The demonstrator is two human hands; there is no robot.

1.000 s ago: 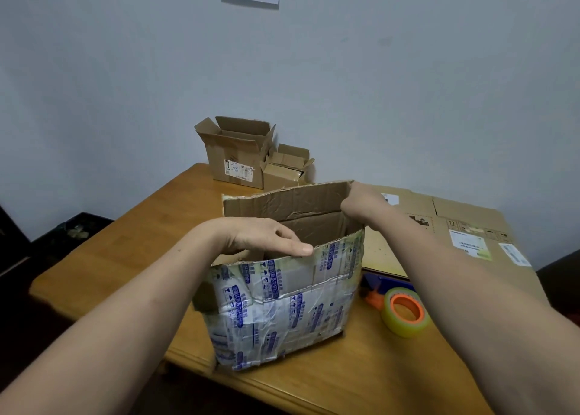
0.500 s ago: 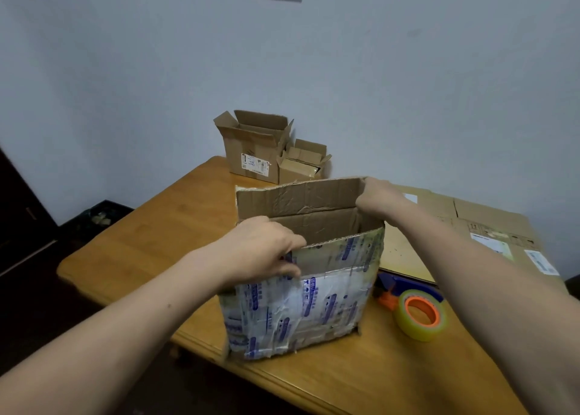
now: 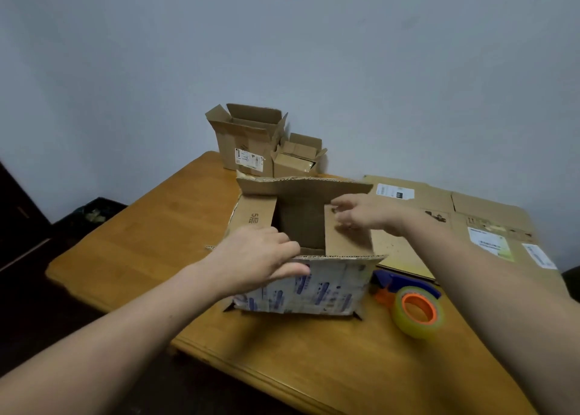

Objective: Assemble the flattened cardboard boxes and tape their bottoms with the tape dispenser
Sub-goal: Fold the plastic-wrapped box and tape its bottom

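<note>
The cardboard box [image 3: 314, 286] stands on the table [image 3: 157, 242], long axis left to right. The left hand [image 3: 257, 257] pinches its near rim. The right hand [image 3: 361, 216], fingers loosely extended, presses the right inner flap [image 3: 345, 242]. The tape dispenser [image 3: 411, 304] lies just right of the box, nearer the right hand.

Three upright boxes [image 3: 301, 289] [image 3: 244, 138] [image 3: 295, 163], one tape dispenser [image 3: 411, 304], two hands [image 3: 254, 257] [image 3: 361, 215], flattened boxes [image 3: 417, 194] unclear
</note>
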